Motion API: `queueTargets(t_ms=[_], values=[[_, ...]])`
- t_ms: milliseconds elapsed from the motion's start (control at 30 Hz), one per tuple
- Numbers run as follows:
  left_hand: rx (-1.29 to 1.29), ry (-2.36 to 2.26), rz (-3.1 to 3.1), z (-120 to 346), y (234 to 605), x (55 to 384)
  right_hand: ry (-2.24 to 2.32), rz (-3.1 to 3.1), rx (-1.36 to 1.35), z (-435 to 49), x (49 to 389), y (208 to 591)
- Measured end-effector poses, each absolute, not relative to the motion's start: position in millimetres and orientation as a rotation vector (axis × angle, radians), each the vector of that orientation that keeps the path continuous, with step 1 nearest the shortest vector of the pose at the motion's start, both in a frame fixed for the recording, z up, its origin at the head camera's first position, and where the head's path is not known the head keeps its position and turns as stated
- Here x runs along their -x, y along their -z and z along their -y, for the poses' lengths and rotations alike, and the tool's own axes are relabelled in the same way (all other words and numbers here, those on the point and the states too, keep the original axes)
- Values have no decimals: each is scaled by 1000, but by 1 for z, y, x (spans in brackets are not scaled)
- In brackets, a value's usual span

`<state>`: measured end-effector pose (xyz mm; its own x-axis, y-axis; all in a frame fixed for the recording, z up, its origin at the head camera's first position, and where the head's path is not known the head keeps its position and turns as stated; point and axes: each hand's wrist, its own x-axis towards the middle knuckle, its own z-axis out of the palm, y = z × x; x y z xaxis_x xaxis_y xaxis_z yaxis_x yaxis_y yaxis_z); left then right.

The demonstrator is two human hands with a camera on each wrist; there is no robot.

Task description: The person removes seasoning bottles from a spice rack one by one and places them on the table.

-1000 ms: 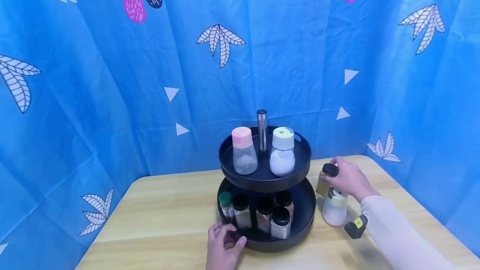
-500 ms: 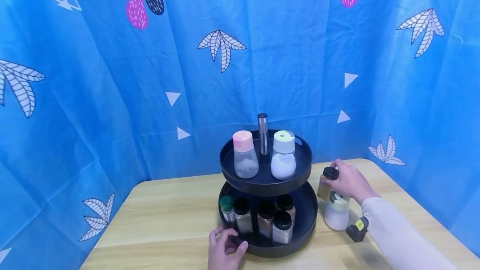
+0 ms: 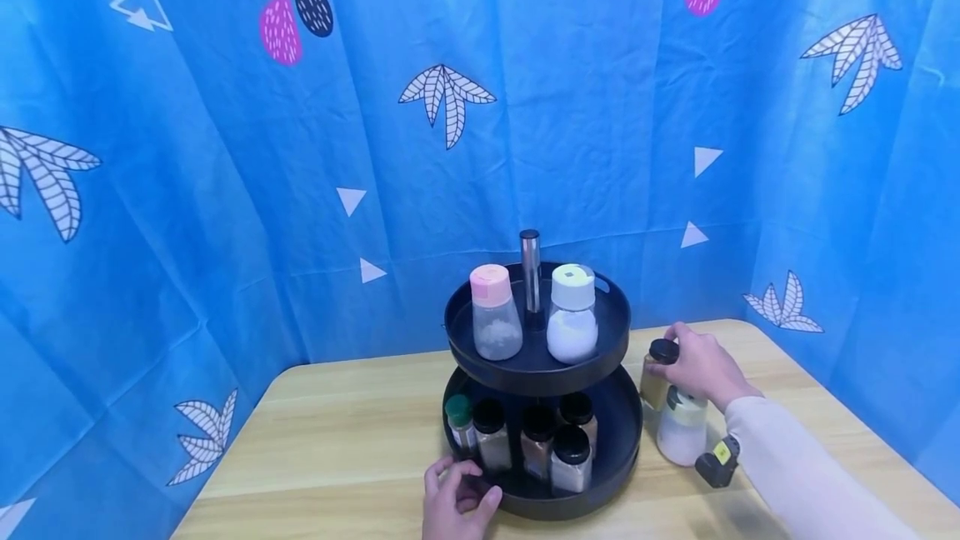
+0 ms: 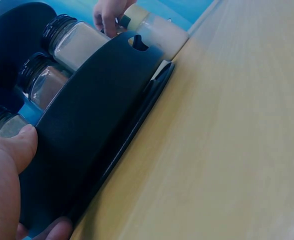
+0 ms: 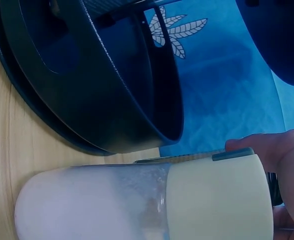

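A black two-tier turntable rack (image 3: 566,508) stands on the table. My left hand (image 3: 456,502) holds the front left wall of its lower tier, the thumb (image 4: 24,145) at the rim and fingertips low on the wall. To the right of the rack, my right hand (image 3: 703,369) grips a black-lidded spice jar (image 3: 654,386) near its top. A shaker with a cream cap (image 3: 682,432) and pale contents stands just in front of that jar. In the right wrist view, the shaker (image 5: 97,205) hides most of the jar.
The upper tier carries a pink-capped shaker (image 3: 497,319) and a white-capped shaker (image 3: 573,319) beside a metal post (image 3: 531,273). A green-lidded jar (image 3: 461,423) and several black-lidded jars (image 3: 572,461) stand in the lower tier. Behind the table (image 3: 337,432) hangs a blue curtain (image 3: 300,190).
The head view has shifted, so the scene sits slightly lower and further right in it. Both hands keep their places at the rack and the jar.
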<state>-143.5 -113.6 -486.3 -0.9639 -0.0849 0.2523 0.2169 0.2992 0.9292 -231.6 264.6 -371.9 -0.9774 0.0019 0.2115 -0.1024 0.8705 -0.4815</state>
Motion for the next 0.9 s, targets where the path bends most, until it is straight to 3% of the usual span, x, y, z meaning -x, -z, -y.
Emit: queueTargets(t_ms=[900], values=[[154, 1801, 2352, 119, 491, 149, -732, 2893, -10, -261, 234, 381]])
